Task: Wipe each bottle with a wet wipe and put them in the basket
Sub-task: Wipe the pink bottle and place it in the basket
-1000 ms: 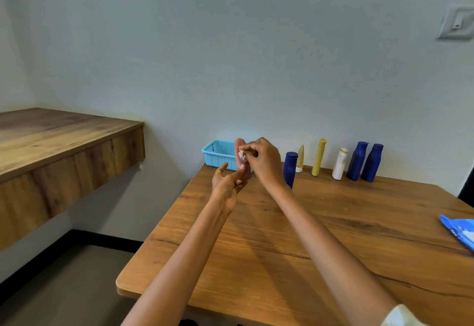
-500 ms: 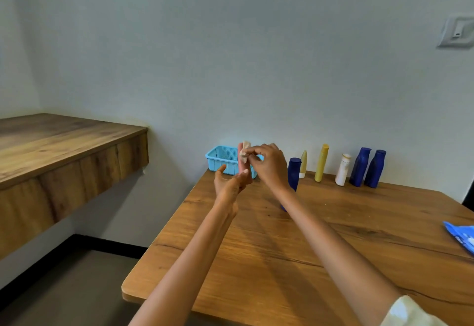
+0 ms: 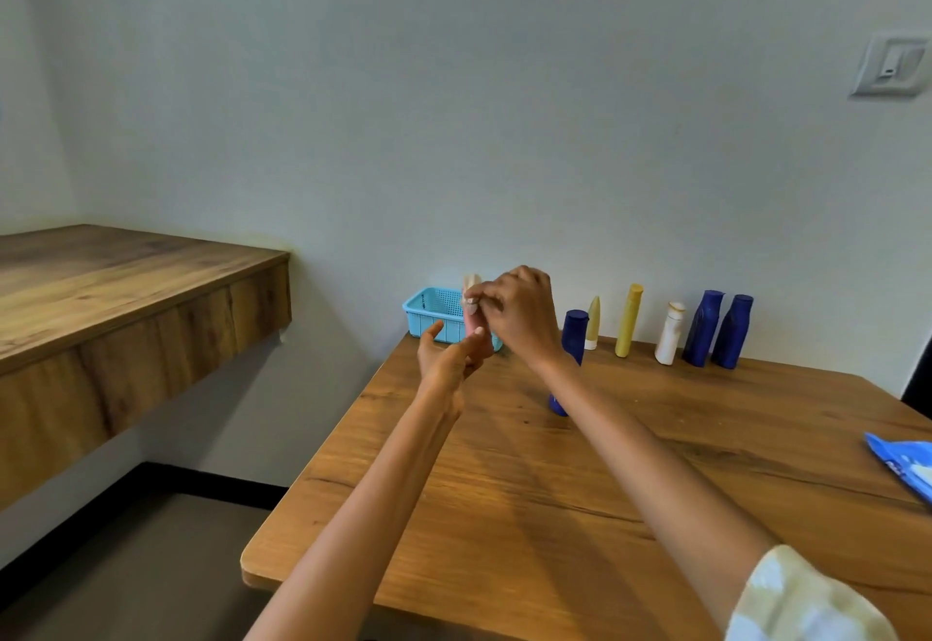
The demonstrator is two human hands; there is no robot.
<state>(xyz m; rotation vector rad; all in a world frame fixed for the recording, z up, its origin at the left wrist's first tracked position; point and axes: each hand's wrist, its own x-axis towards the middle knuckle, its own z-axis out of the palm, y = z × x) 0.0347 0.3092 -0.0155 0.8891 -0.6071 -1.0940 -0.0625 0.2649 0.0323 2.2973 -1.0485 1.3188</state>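
Pink bottle upright in left grip, apparently.

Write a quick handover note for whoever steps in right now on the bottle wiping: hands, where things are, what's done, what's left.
Left hand: holds the pink bottle upright by its lower end, in front of the basket.
Right hand: pinches a small wet wipe against the bottle's upper part.
Basket: far left corner of the table; whether anything lies in it cannot be told from here.
Waiting on the table: one dark blue bottle just behind the right wrist, then along the wall a small cream bottle, a yellow bottle, a white bottle and two dark blue bottles.
Wipe pack: right edge of the table.
Left: finish the pink bottle, basket it, then the other six.
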